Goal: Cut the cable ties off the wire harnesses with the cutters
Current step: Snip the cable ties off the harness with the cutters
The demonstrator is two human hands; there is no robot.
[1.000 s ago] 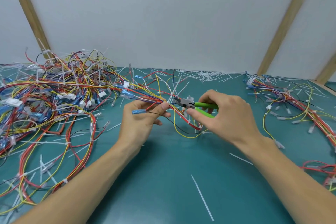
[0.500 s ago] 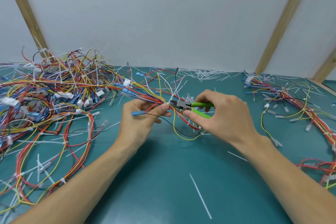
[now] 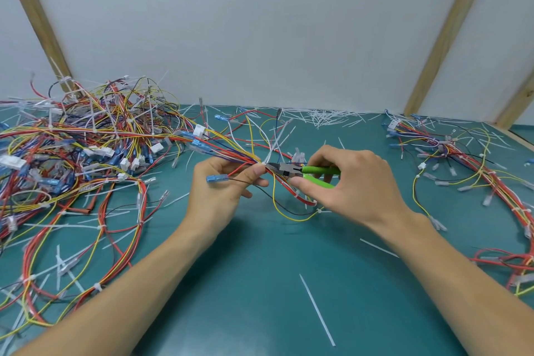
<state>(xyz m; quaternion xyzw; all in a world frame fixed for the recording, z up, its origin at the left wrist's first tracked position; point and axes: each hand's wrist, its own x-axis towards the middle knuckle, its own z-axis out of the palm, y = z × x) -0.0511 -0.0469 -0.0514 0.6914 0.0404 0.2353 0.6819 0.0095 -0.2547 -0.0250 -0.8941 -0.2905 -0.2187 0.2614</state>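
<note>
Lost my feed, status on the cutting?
Left hand pinches red-yellow wire harness. Right hand grips green-handled cutters, tip at white cable tie. Nothing blocking.

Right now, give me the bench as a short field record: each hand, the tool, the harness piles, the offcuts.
left hand: pinches a wire bundle just left of the cutter tip
right hand: grips the green-handled cutters
cutter tip: at the bundle beside the left thumb; tie itself too small to confirm
left pile: large tangled harnesses, many ties on
right pile: smaller spread of harnesses
offcuts: white strips scattered along the back edge
surface: green mat
</note>
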